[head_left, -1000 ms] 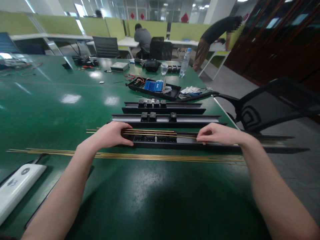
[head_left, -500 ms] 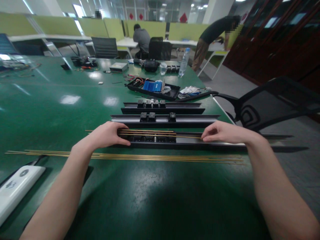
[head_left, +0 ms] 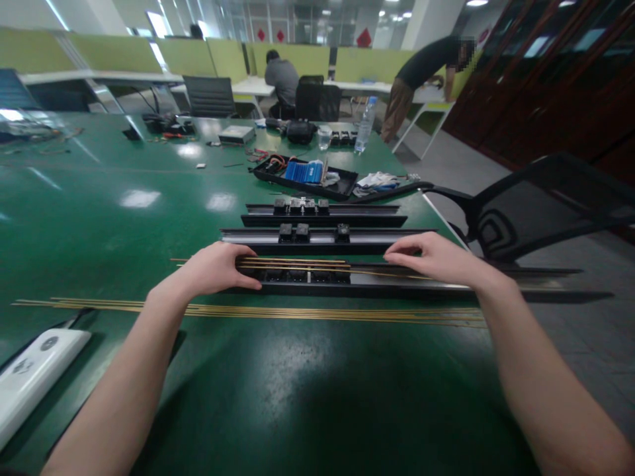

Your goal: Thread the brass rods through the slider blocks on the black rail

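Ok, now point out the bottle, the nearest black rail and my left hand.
Bottle (head_left: 364,127), head view: middle of its body.
Nearest black rail (head_left: 307,289), head view: near wall.
Left hand (head_left: 214,268), head view: back of hand.

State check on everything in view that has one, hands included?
Left hand: clasped across near rail
Right hand: fingers bent, above near rail
Brass-coloured rods: loose, lying lengthwise
Bottle: upright, capped
Plastic cup: upright
Black tray: open, loaded
Gloves: crumpled
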`<act>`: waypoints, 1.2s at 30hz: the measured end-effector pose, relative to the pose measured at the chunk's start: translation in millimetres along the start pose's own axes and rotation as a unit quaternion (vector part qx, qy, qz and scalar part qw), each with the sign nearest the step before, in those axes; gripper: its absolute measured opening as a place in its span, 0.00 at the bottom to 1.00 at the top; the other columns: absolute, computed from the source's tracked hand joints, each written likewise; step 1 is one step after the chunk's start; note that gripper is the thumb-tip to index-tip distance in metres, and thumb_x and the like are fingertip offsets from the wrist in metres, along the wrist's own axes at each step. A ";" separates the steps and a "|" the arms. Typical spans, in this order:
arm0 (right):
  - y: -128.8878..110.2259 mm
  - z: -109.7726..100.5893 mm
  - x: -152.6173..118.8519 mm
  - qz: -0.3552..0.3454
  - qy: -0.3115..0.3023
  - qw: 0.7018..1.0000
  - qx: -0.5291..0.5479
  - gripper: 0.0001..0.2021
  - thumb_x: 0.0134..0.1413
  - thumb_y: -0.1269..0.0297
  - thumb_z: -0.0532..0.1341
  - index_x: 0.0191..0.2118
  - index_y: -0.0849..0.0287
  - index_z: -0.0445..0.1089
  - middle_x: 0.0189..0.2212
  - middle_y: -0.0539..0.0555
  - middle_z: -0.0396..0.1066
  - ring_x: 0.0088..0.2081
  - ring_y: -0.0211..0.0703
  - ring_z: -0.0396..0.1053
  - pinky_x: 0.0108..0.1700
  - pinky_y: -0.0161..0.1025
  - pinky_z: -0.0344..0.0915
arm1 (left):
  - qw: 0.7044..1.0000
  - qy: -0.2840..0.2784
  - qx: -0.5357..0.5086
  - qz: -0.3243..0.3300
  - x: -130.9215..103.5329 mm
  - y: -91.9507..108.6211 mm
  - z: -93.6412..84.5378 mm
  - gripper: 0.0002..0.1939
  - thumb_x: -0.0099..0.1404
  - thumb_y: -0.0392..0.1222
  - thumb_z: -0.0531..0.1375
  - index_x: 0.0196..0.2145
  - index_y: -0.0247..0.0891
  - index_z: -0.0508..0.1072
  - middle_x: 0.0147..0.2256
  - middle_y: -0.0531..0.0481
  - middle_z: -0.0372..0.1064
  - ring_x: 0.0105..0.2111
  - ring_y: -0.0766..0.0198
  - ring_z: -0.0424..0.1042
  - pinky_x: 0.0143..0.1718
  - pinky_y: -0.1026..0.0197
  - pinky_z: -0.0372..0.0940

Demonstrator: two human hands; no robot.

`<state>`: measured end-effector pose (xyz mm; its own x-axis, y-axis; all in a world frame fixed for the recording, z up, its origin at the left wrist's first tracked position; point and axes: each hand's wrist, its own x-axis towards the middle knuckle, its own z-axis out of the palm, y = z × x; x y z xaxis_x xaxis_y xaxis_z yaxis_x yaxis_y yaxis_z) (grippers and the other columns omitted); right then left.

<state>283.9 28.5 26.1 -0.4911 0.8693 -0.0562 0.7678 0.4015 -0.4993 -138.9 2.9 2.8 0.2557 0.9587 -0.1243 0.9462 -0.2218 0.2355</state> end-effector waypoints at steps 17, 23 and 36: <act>-36.9 63.6 15.9 -0.069 0.022 0.995 -0.072 0.22 0.69 0.49 0.52 0.31 0.55 0.75 0.29 0.52 0.77 0.32 0.43 0.71 0.34 0.37 0.57 | 1.000 -0.007 0.013 0.004 1.5 -0.3 1.9 0.33 0.49 0.66 0.66 0.48 0.45 0.77 0.44 0.48 0.79 0.43 0.51 0.76 0.44 0.57 0.68; -40.6 66.1 15.2 -0.059 0.053 0.993 -0.087 0.20 0.69 0.51 0.54 0.30 0.56 0.74 0.28 0.51 0.76 0.31 0.43 0.71 0.34 0.37 0.56 | 1.000 -0.001 0.011 0.003 2.0 -0.8 3.0 0.34 0.48 0.66 0.66 0.49 0.45 0.78 0.45 0.49 0.79 0.43 0.50 0.76 0.44 0.56 0.68; -38.3 67.1 16.9 -0.080 0.055 0.990 -0.098 0.20 0.69 0.52 0.54 0.31 0.57 0.75 0.30 0.52 0.77 0.34 0.43 0.73 0.37 0.37 0.57 | 1.000 -0.004 0.012 -0.004 1.2 0.1 2.2 0.34 0.48 0.66 0.66 0.49 0.46 0.78 0.45 0.49 0.79 0.43 0.51 0.76 0.43 0.57 0.68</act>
<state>218.6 8.5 -13.8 -0.5740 0.8115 0.1094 0.7539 0.5759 -0.3161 -138.0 3.6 0.5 0.2503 0.9590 -0.1329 0.9526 -0.2195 0.2106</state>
